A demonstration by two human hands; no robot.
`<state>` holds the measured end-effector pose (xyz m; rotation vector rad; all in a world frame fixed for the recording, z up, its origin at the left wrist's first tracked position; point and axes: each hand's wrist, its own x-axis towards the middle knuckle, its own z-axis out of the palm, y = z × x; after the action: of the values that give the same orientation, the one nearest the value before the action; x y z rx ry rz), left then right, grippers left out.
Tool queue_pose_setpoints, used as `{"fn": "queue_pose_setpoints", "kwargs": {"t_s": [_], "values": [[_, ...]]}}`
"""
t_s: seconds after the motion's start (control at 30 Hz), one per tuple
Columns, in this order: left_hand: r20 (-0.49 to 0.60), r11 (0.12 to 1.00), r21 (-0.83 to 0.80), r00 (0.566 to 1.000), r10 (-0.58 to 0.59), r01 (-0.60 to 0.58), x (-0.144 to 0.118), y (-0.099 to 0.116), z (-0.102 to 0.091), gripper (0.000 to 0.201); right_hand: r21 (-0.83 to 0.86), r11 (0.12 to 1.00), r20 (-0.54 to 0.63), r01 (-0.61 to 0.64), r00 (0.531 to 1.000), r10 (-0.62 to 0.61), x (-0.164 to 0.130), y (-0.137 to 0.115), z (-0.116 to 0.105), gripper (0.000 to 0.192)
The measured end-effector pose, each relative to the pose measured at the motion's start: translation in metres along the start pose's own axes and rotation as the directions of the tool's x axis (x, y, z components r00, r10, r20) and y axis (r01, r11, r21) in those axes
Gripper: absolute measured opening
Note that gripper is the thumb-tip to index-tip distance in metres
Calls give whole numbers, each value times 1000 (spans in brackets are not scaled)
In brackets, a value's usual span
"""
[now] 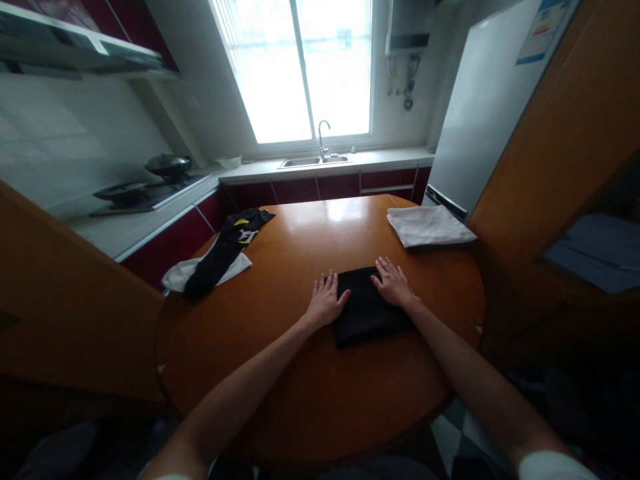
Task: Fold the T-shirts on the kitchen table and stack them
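Note:
A folded black garment (pixel 367 310) lies flat on the wooden table (pixel 280 300) in front of me. My left hand (pixel 326 300) rests on its left edge, fingers stretched out and slightly spread. On its right part lies my right hand (pixel 393 283), palm down with the fingers apart. Neither hand grips the cloth. What kind of garment it is cannot be made out, since it is folded and dark.
At the table's left edge a black garment with white and yellow print (pixel 235 240) lies over a white cloth (pixel 180 275). Folded white cloth (pixel 430 227) lies at the back right. Beyond stand a counter with a sink (pixel 313 161), a stove (pixel 155 193) and a fridge (pixel 480 113).

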<state>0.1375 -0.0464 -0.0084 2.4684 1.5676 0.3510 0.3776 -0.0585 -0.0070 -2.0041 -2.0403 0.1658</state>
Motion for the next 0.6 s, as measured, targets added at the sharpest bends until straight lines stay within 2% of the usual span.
{"fn": "queue_pose_setpoints", "kwargs": {"t_s": [0.07, 0.17, 0.23, 0.3, 0.4, 0.6], "values": [[-32, 1000, -2, 999, -20, 20, 1, 4, -6, 77, 3, 1000, 4, 2, 1000, -2, 0, 0, 0, 64], [-93, 992, 20, 987, 128, -126, -7, 19, -14, 71, 8, 1000, 13, -6, 1000, 6, 1, 0, 0, 63], [-50, 966, 24, 964, 260, -259, -18, 30, -15, 70, 8, 1000, 12, -8, 1000, 8, 1, 0, 0, 63], [14, 945, 25, 945, 327, -327, -30, 35, -12, 70, 8, 1000, 5, -5, 1000, 4, 1, 0, 0, 64], [50, 934, 37, 934, 354, -355, -42, 32, -7, 68, 11, 1000, 1, -6, 1000, 6, 0, 0, 0, 63], [21, 929, 53, 930, 367, -367, -45, 26, -4, 66, 32, 999, 24, -18, 1000, 17, 0, -1, -3, 64]]}}
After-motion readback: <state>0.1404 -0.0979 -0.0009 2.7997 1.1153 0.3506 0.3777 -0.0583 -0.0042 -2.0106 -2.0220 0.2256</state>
